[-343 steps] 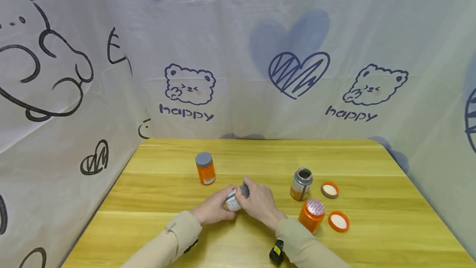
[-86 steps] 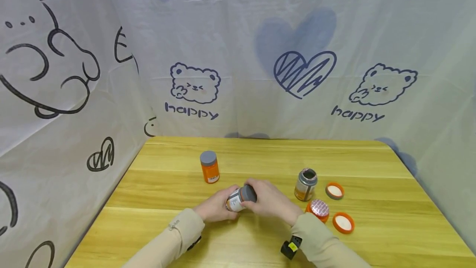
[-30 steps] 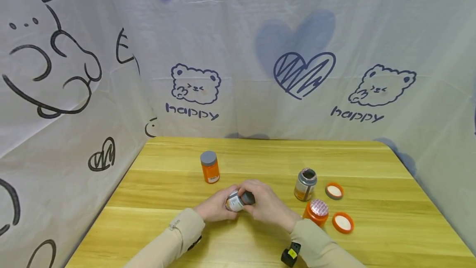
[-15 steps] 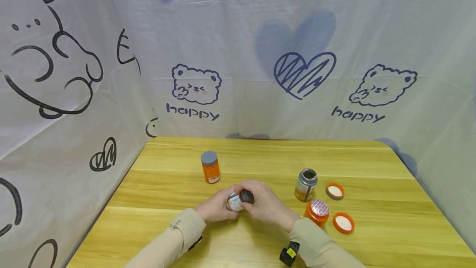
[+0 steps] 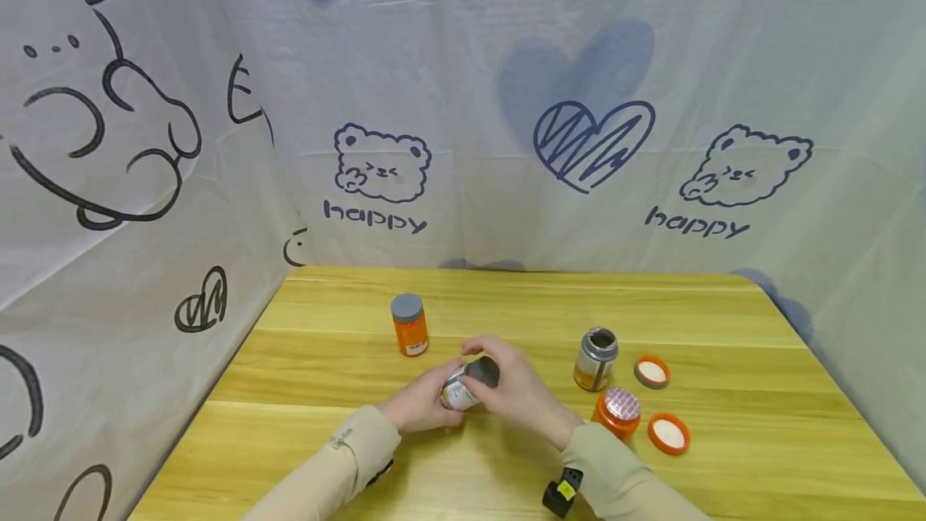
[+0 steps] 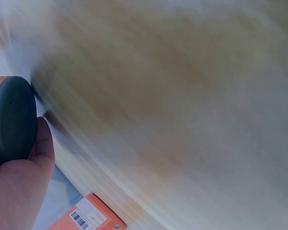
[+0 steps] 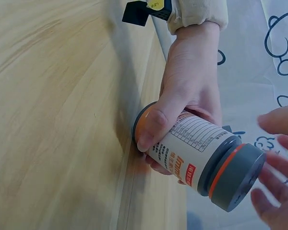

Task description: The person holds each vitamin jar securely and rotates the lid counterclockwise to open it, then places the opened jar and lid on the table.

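In the head view my left hand (image 5: 423,407) grips a white-labelled supplement bottle (image 5: 456,394) by its body, tilted above the table. The right wrist view shows the left thumb and fingers wrapped round the bottle's lower part. Its grey screw cap (image 7: 237,177), with an orange ring at the lower edge, sits on the neck. My right hand (image 7: 283,163) is beside the cap with its fingers spread and loosely bent, apart from most of it. In the left wrist view the bottle's dark round end (image 6: 12,120) shows at the left edge.
An orange bottle (image 5: 411,332) with a grey lid stands behind my left hand. To the right stand an uncapped grey bottle (image 5: 596,360) and an orange bottle with a foil-sealed top (image 5: 617,415). Two upturned lids, one grey-orange (image 5: 652,372) and one orange (image 5: 669,433), lie beside them.
Over the earlier frames my right hand repeatedly grasps and turns at the cap. Since half a second ago its fingers have loosened and spread off the cap. My left hand keeps its grip.
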`<state>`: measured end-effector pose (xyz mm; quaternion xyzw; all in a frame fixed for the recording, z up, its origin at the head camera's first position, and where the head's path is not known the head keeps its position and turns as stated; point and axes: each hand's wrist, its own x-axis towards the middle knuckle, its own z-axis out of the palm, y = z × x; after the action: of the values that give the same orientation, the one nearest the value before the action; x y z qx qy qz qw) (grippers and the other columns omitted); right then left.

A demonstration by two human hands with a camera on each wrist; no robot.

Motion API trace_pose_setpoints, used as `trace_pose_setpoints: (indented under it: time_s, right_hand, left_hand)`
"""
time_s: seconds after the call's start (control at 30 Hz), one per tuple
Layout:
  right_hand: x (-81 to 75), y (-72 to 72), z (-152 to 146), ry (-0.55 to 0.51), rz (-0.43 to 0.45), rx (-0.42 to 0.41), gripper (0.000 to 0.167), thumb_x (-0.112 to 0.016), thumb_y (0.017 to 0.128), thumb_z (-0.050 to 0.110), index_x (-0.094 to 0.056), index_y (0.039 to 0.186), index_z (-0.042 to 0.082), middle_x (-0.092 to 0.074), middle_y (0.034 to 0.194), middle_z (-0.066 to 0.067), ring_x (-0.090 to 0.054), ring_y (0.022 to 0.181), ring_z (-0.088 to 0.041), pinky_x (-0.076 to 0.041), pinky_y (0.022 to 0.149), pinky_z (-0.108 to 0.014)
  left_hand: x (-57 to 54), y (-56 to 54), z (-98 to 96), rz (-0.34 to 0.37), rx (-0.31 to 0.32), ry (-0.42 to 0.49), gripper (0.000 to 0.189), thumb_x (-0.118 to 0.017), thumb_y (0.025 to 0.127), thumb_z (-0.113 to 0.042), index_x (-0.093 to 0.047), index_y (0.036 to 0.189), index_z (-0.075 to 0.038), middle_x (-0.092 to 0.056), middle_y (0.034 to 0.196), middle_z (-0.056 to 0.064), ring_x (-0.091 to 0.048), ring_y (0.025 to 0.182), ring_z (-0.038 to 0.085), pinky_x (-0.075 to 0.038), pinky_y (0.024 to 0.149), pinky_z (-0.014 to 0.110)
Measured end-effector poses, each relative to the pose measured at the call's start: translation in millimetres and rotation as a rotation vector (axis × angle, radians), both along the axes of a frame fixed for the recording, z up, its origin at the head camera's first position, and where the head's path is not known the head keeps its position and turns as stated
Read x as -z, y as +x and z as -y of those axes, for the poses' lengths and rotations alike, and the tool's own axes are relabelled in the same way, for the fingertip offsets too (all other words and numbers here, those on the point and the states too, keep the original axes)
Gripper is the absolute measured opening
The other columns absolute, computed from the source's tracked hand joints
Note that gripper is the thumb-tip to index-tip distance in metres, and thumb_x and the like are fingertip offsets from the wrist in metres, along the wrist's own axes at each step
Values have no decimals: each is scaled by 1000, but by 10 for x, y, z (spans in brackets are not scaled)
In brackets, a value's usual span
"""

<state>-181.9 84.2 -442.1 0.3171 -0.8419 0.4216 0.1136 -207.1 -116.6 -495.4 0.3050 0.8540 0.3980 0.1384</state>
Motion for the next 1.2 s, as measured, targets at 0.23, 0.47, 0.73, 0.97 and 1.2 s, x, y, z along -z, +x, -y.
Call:
trace_pose_setpoints:
  time_s: [0.23, 0.47, 0.73, 0.97, 1.2]
  right_hand:
    - [15, -14, 7, -32, 198, 184, 38, -76, 89, 27, -61, 119, 10, -68, 120, -11, -67, 103, -26, -56, 90, -47]
    - [52, -25, -13, 97, 327, 261, 43, -71, 91, 44, -61, 118, 12, -70, 111, -11, -60, 86, -16, -49, 70, -29]
    - [81, -25, -30, 159, 354, 215, 47, -68, 92, 46, -64, 116, 6, -68, 97, -8, -55, 75, -14, -44, 61, -27]
    - [79, -34, -31, 157, 366, 176, 39, -68, 92, 45, -64, 108, 9, -66, 90, -4, -53, 70, -14, -43, 58, -26]
    - [72, -51, -64, 178, 369, 129, 41, -69, 93, 42, -64, 116, 9, -68, 97, -7, -55, 73, -13, -45, 61, -25]
  left_hand:
    - [-8, 2, -3, 38, -7, -14, 54, -75, 82, -4, -53, 127, -20, -66, 117, 3, -60, 103, 14, -51, 89, 30]
    - [-10, 13, -11, 39, -13, -23, 53, -76, 82, -3, -52, 127, -21, -66, 116, 3, -60, 102, 14, -51, 88, 29]
    - [-18, 17, -16, 38, -13, -19, 55, -75, 83, -3, -51, 129, -20, -65, 117, 3, -61, 103, 14, -51, 89, 30]
    - [-25, 15, -16, 38, -8, -13, 53, -75, 82, -2, -52, 127, -20, -65, 117, 2, -61, 102, 13, -51, 88, 29]
    - [-34, 17, -12, 37, -4, -11, 52, -75, 82, -3, -53, 126, -20, -65, 116, 2, -61, 101, 13, -51, 88, 28]
